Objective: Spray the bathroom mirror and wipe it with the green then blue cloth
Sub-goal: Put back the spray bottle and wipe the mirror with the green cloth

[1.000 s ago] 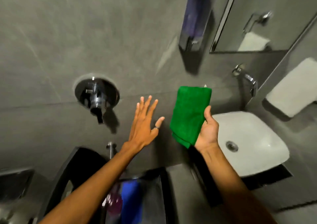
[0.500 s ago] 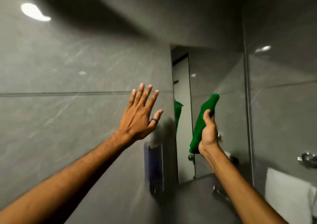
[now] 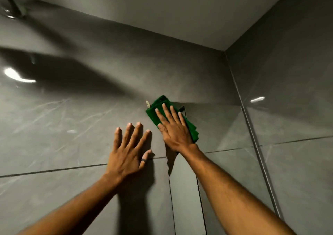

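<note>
A person's right hand (image 3: 173, 131) pressed a folded green cloth (image 3: 158, 108) flat against the upper left corner of the frameless wall mirror (image 3: 219, 126), fingers (image 3: 164, 111) spread across the fabric. The left hand (image 3: 128, 152), wearing a dark ring (image 3: 143, 160) on the thumb, lay open-palmed on the glossy grey tiled wall (image 3: 63, 126) just beside the mirror's edge. A ceiling light's reflection (image 3: 17, 76) glared on the tiles at far left.

Dim, glare on glossy wall tiles (image 3: 54, 126), perhaps slight blur.
</note>
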A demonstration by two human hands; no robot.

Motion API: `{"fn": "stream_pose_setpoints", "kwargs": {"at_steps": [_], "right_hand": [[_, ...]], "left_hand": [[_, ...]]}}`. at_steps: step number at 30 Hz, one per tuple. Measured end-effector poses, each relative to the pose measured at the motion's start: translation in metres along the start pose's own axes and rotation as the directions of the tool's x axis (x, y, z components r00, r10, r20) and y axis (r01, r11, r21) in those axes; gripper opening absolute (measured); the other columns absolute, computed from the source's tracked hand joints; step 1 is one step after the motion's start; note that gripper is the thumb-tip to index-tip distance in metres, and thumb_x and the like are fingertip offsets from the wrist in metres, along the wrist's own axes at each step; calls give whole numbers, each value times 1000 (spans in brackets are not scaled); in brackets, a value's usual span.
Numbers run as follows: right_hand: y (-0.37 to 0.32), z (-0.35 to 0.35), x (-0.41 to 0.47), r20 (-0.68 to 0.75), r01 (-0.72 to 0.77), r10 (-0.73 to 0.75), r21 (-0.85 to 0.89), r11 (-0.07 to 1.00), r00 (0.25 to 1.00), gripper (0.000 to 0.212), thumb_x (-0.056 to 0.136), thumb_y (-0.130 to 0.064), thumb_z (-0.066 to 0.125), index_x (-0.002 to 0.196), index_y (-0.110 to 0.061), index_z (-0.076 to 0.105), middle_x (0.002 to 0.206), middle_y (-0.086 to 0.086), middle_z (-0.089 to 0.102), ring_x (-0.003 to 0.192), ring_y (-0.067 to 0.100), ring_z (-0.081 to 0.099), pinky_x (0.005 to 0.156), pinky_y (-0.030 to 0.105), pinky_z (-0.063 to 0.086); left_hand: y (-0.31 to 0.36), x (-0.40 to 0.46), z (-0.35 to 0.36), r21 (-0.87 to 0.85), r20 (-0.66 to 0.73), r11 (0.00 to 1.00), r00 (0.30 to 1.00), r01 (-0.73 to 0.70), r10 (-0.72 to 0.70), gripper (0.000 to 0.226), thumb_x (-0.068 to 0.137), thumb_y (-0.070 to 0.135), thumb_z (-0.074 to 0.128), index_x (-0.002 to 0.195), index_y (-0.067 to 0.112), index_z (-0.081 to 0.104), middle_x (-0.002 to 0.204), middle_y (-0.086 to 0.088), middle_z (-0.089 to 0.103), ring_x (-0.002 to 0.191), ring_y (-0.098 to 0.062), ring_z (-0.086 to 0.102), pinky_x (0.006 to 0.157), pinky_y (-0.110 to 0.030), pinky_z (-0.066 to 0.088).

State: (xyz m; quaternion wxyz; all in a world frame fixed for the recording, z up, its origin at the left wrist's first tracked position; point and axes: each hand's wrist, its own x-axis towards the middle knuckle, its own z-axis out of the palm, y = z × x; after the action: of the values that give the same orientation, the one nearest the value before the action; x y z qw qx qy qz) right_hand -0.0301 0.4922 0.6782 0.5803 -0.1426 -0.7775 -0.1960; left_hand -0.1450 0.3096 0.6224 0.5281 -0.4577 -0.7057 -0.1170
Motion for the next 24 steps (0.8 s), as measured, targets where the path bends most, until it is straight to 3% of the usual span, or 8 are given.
{"fn": "stream_pose_setpoints", "kwargs": {"at_steps": [3,4,7,10,13,19,22,24], "right_hand": [[19,6,7,-100,44,-42,16,999,994,56,105,-41,24,158,-39,8,169,-8,5,157,18,0,126,44,-2],[27,7,10,-116,22,-20,19,1000,993,57,104,-41,26,158,-39,8,169,-8,5,157,18,1,126,44,-1],[71,4,19,-135,-157,163,56,986,977,60,101,-44,19,158,-36,3,168,-7,2,156,18,1,126,44,1],[131,2,15,-146,-351,369,138,926,918,58,100,-47,9,156,-36,2,168,-7,3,156,16,3,128,46,6],[186,1,5,-155,-457,485,183,870,861,56,102,-47,7,156,-37,1,169,-8,1,156,15,3,127,45,5],[268,-3,-24,-140,-710,741,214,670,657,54,107,-40,12,160,-29,8,170,-2,4,157,22,5,127,46,4],[273,-1,-41,-105,-796,832,251,552,544,55,107,-41,11,160,-30,5,170,-3,3,157,24,5,127,47,5],[262,-1,-46,-90,-808,846,259,529,525,54,107,-40,11,160,-29,5,170,-2,3,157,25,5,127,47,4]], "left_hand": [[16,2,8,105,-95,994,995,-27,37,76,95,63,17,158,25,32,167,-16,29,155,-45,20,122,-72,16],[19,5,9,111,-119,994,992,-20,33,75,94,61,22,156,23,38,165,-17,34,153,-46,26,120,-74,20],[23,12,15,124,-135,992,990,-16,33,76,94,61,22,157,22,35,167,-17,30,154,-46,21,120,-75,19],[21,14,22,130,-170,991,985,-13,35,77,94,62,21,158,22,32,168,-17,27,155,-46,17,121,-74,18],[21,16,26,138,-224,990,973,-18,49,77,94,62,24,159,21,31,168,-19,26,155,-48,17,121,-74,17],[23,15,30,171,-282,985,957,-16,64,76,94,60,28,159,20,32,167,-20,28,155,-47,19,120,-75,16],[23,13,28,181,-267,983,962,-15,63,76,95,60,28,160,21,29,168,-19,25,156,-46,16,121,-75,14],[23,13,26,186,-266,982,962,-18,68,77,94,60,29,160,20,28,168,-20,25,156,-47,16,121,-75,14]]}}
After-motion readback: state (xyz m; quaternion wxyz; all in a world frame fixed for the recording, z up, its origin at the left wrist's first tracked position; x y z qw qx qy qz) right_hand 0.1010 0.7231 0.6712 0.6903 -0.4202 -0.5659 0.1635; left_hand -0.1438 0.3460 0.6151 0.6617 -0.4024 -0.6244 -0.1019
